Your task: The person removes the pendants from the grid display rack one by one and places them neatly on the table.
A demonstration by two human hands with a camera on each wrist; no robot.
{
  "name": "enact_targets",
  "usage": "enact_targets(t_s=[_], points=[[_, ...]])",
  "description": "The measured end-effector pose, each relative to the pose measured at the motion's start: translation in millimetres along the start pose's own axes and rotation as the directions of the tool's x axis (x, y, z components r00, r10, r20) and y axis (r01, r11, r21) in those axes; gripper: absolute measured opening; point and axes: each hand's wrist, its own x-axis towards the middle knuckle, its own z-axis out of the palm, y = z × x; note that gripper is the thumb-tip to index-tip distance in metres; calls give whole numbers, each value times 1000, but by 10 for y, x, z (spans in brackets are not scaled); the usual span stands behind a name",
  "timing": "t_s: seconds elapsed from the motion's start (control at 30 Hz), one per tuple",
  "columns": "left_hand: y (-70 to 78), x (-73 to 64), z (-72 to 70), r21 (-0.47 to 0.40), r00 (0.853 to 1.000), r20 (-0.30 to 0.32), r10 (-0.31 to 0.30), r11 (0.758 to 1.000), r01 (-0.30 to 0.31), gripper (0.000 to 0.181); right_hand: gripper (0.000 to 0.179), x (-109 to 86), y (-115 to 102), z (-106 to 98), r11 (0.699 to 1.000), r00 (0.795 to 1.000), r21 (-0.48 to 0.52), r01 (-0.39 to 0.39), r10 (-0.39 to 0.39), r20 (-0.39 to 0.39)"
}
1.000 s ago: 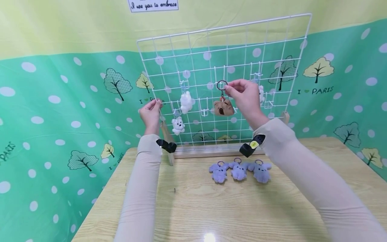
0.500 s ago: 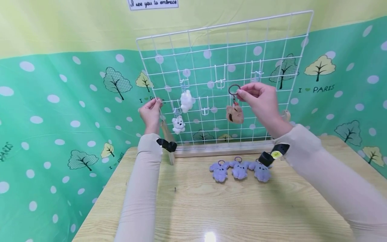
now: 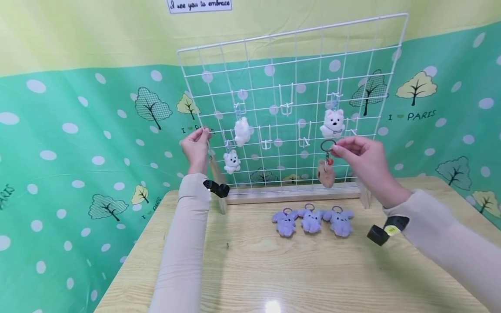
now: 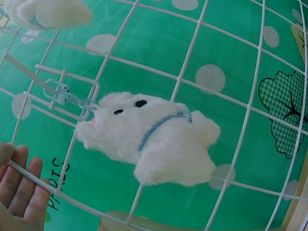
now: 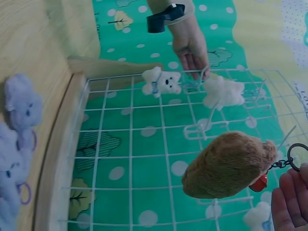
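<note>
Right hand: grip together, thumb and fingers pinching the dark metal ring of a brown plush keychain. The keychain hangs from that ring in front of the lower right part of a white wire grid, with a small red bead near its top. In the head view it lies below the right-hand white bear and above the lavender plush trio. Left hand: grip clamped on the grid's left edge wire; the left wrist view shows fingers behind that wire. Near this hand, two white bears hang from hooks by pale blue clips: the upper left bear, no face visible from the head camera, and the lower left bear, facing forward. More white hooks project from the middle of the grid. Grid stands in a wooden base at the back of the counter. The lavender trio lies in a row on the counter before the base, purple rings toward the grid. Behind: green curtain with pale dots and printed trees, yellow above.
</note>
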Motion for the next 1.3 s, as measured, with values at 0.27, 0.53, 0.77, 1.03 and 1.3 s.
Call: enact_targets(t_s=[0.27, 0.53, 0.77, 1.03, 1.3], points=[[-10, -1, -5, 25, 1000, 5, 12, 1000, -12, 23, 29, -211, 273, -174, 998, 999, -57, -40, 41, 6], [-1, -7, -14, 23, 1000, 6, 7, 1000, -7, 25, 24, -391, 545, -335, 993, 995, -81, -80, 84, 46], [5, 19, 0, 16, 1000, 13, -9, 1000, 8, 25, 21, -535, 774, -437, 986, 986, -73, -148, 153, 69], [8, 22, 18, 20, 1000, -3, 0, 1000, 0, 23, 21, -663, 946, -538, 984, 983, -102, -149, 158, 89], [-13, 38, 24, -5, 1000, -14, 6, 1000, -6, 21, 28, -797, 1115, -624, 971, 974, -146, -191, 206, 96]])
